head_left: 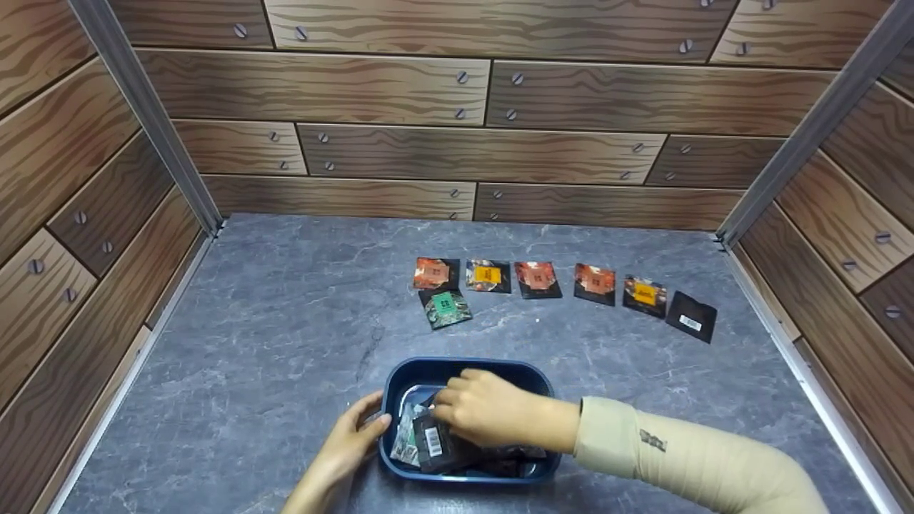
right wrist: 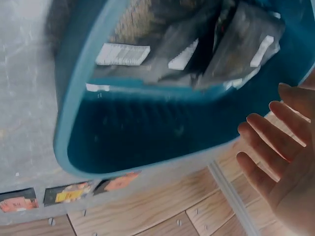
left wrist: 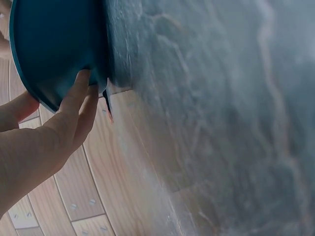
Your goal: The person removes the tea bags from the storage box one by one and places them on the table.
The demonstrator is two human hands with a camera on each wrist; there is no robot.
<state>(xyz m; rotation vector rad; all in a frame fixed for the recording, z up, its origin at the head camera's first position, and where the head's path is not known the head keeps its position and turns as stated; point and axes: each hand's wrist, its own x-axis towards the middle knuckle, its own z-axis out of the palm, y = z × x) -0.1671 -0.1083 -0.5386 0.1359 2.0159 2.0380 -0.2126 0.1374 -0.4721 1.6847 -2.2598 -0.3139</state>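
A dark blue plastic tub (head_left: pixel 468 361) stands near the front of the table with several flat sachets in it. My left hand (head_left: pixel 350 435) holds the tub's left end, its thumb at the rim and its fingers against the outer wall (left wrist: pixel 54 49). Over the tub's inside is my right hand (head_left: pixel 493 410), above a black sachet with a white barcode label (head_left: pixel 446 453). The right wrist view shows this hand (right wrist: pixel 290 157) with spread fingers and nothing in them. A green-and-silver sachet (head_left: pixel 405 437) leans at the tub's left; others are partly hidden by the right hand.
Beyond the tub, a row of sachets lies on the grey marbled table (head_left: pixel 271 343): red ones (head_left: pixel 538 280), yellow-labelled ones (head_left: pixel 488 276) and a black barcode-side-up one (head_left: pixel 691 316) at the right end. A green sachet (head_left: pixel 446 308) lies below the row's left end. Wood-patterned walls (head_left: pixel 393 153) enclose three sides.
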